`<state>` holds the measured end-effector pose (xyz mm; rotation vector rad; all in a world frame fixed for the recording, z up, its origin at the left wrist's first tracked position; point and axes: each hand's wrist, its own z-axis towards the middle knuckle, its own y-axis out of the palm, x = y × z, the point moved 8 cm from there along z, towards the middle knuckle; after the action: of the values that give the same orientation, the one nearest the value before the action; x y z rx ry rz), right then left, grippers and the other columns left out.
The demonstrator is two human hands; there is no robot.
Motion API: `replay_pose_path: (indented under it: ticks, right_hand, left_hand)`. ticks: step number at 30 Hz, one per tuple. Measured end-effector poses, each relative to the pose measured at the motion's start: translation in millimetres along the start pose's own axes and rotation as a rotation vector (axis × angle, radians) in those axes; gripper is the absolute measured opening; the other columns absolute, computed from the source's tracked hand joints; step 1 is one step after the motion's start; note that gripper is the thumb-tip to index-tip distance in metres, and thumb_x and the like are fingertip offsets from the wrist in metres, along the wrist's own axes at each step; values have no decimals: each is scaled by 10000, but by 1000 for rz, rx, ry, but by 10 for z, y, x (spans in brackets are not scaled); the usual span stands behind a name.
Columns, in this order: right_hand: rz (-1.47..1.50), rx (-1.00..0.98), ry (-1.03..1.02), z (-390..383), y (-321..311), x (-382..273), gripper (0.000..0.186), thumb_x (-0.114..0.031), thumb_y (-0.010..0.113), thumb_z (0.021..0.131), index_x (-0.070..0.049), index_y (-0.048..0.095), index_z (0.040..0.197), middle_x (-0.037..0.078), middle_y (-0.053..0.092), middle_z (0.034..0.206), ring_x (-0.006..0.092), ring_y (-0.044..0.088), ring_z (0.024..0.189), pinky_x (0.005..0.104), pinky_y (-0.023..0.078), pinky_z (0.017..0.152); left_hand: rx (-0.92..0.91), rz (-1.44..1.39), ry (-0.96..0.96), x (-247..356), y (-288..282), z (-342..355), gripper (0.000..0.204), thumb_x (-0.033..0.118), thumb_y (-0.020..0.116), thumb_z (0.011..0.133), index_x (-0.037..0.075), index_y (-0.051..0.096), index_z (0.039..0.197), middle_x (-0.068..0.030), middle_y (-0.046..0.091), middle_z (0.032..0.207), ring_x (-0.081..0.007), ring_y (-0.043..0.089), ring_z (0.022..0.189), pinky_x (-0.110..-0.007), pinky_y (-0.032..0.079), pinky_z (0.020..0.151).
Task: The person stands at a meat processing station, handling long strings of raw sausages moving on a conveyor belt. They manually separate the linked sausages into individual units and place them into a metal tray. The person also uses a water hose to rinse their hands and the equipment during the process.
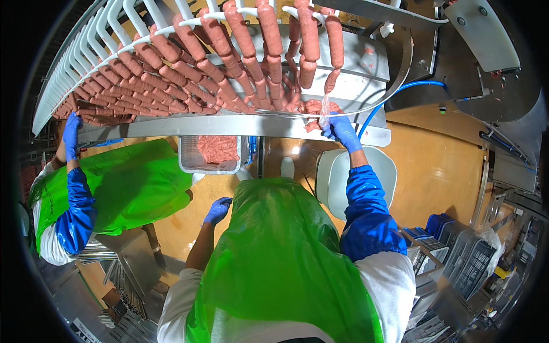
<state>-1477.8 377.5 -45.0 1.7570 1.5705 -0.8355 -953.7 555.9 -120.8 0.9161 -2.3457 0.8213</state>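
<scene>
Right hand (pixel 343 131), two o'clock: fingers grasp the translucent sausage casing (pixel 325 108). Left hand (pixel 218 211), eight o'clock: fingers released, holding nothing.

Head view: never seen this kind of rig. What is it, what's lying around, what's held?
No machine hands here: it is one picture, from a camera worn on a person's head, looking down; the fisheye view bends straight edges. The green apron at bottom centre is the wearer's own. Their right hand, in a blue glove, holds the clear, limp casing end below a hanging sausage link. The left hand, also gloved, hangs low by the apron; nothing shows in its grip. Linked sausages hang from white hooks beyond a metal ledge, and loose meat lies heaped beside the right hand. A grey tub below the ledge holds more meat. The gloved hand at far left is a co-worker's.
</scene>
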Motion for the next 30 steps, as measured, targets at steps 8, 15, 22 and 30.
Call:
replay_pose_path:
  ticks: [8, 15, 22, 30]
  right_hand:
    - [393, -106, 64, -168, 21, -72, 265, -98, 494, 908, 16, 521, 1146, 163, 663, 971, 258, 691, 820, 300, 548, 591]
    - [373, -97, 28, -136, 9, -104, 316, -89, 514, 876, 83, 476, 1139, 192, 658, 892, 266, 685, 738, 307, 565, 572]
    - [146, 6, -152, 191, -192, 232, 163, -87, 505, 874, 44, 574, 941, 138, 636, 714, 211, 636, 564, 287, 501, 480]
    - [-648, 435, -351, -4, -371, -214, 263, -164, 463, 895, -6, 610, 746, 182, 635, 684, 324, 634, 634, 406, 501, 604]
  left_hand:
    - [-27, 470, 427, -247, 44, -135, 235, 35, 575, 773, -16, 667, 983, -196, 649, 1060, -333, 621, 975, -380, 509, 888]
    - [-5, 419, 447, -100, 23, -108, 259, 29, 552, 779, -14, 666, 1007, -183, 651, 1070, -320, 617, 999, -372, 499, 901]
    - [-56, 192, 167, 29, -45, 20, 330, 34, 478, 809, -16, 638, 1093, -164, 646, 1122, -272, 605, 1059, -333, 460, 953]
    - [-60, 98, 59, -187, -99, 106, 344, 22, 468, 815, -12, 627, 1117, -140, 651, 1119, -241, 612, 1030, -315, 472, 910]
